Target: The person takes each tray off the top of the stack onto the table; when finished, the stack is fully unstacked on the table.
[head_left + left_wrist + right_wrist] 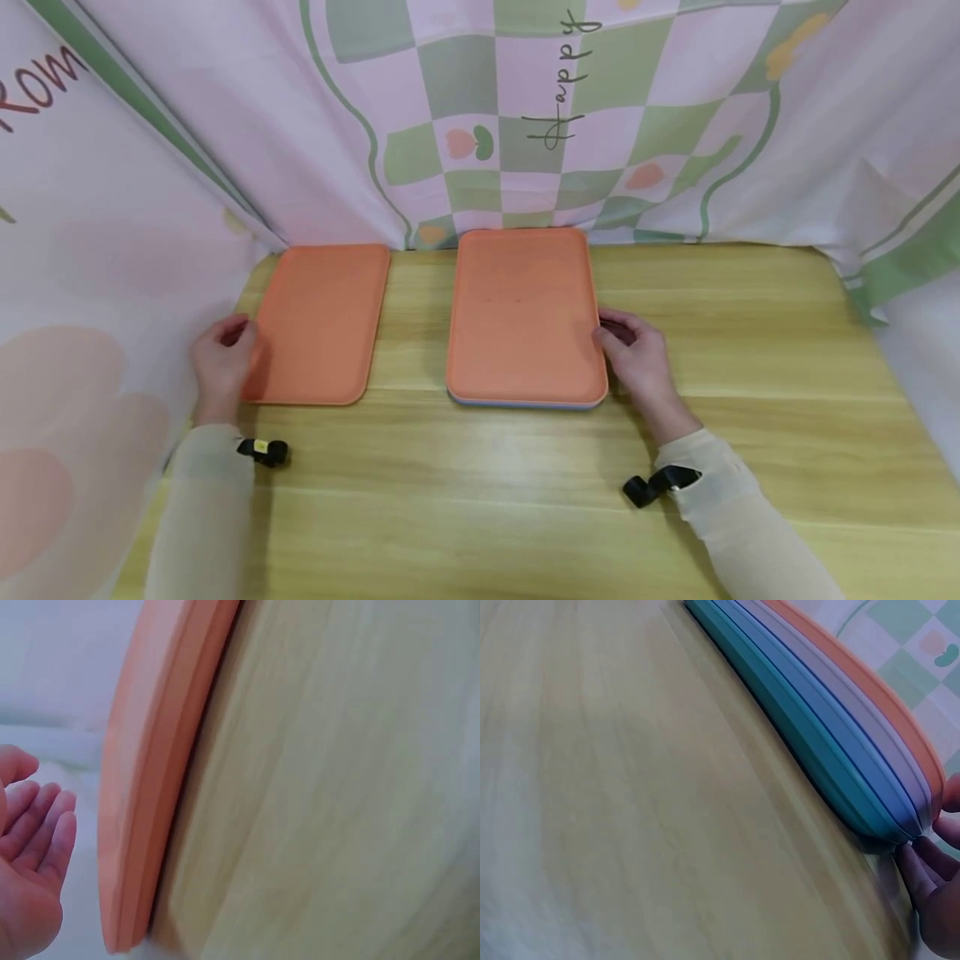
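Note:
An orange tray (318, 325) lies at the left of the table. My left hand (225, 358) is at its left edge; in the left wrist view, that hand (34, 855) has loosely bent fingers, with a gap to the tray's side (150, 787). To the right lies a stack of rectangular trays with an orange one (525, 317) on top. From the side, its layers are orange, a lilac tray (855, 697), a blue tray (817, 712) and a teal tray (795, 727) at the bottom. My right hand (641, 358) grips the stack's right edge, thumb by the top rim, fingers low at the side.
The wooden table (495, 500) holds both groups of trays, with a strip of wood between them. A patterned curtain (525, 108) hangs behind, close to their far edges. More cloth (97, 292) hangs along the left side, right beside my left hand.

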A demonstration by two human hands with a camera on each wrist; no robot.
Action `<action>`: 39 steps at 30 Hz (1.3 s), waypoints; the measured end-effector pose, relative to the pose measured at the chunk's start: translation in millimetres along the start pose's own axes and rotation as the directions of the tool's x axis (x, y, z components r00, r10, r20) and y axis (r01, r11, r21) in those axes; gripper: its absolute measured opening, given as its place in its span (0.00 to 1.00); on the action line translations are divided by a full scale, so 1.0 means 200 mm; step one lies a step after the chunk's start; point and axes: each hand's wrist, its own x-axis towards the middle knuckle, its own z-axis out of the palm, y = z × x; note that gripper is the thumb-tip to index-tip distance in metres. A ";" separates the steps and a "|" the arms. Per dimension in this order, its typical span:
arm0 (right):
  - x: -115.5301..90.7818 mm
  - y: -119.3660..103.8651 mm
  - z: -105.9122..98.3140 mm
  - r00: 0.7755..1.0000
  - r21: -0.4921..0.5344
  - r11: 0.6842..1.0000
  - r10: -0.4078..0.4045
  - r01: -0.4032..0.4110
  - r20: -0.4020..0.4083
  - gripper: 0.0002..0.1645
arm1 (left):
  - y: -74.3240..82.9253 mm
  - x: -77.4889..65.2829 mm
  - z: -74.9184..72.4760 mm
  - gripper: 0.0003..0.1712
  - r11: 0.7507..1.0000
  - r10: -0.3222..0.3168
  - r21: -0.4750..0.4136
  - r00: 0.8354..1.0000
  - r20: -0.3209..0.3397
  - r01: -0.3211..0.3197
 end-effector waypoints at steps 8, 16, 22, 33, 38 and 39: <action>-0.01 -0.01 -0.02 1.000 0.005 1.000 -0.002 0.002 0.031 0.27 | 0.08 -0.09 0.10 0.21 0.999 0.036 -0.038 0.997 0.067 -0.033; -0.01 -0.03 -0.03 0.999 -0.009 0.999 -0.030 0.031 0.035 0.25 | 0.15 -0.17 0.23 0.21 0.992 0.107 -0.087 0.979 0.175 -0.093; -0.01 -0.05 -0.04 0.999 -0.035 0.999 -0.028 0.029 0.032 0.24 | 0.21 -0.22 0.32 0.19 0.979 0.190 -0.116 0.954 0.231 -0.167; -0.01 -0.07 -0.05 0.999 -0.024 0.999 -0.037 0.038 0.031 0.24 | 0.29 -0.29 0.46 0.20 0.956 0.261 -0.221 0.901 0.347 -0.191; 0.00 -0.08 -0.06 0.999 -0.046 0.998 -0.040 0.041 0.027 0.23 | 0.33 -0.32 0.53 0.19 0.958 0.262 -0.219 0.879 0.398 -0.187; 0.00 -0.08 -0.06 0.999 -0.050 0.998 -0.040 0.041 0.028 0.23 | 0.34 -0.33 0.55 0.19 0.957 0.264 -0.219 0.875 0.405 -0.188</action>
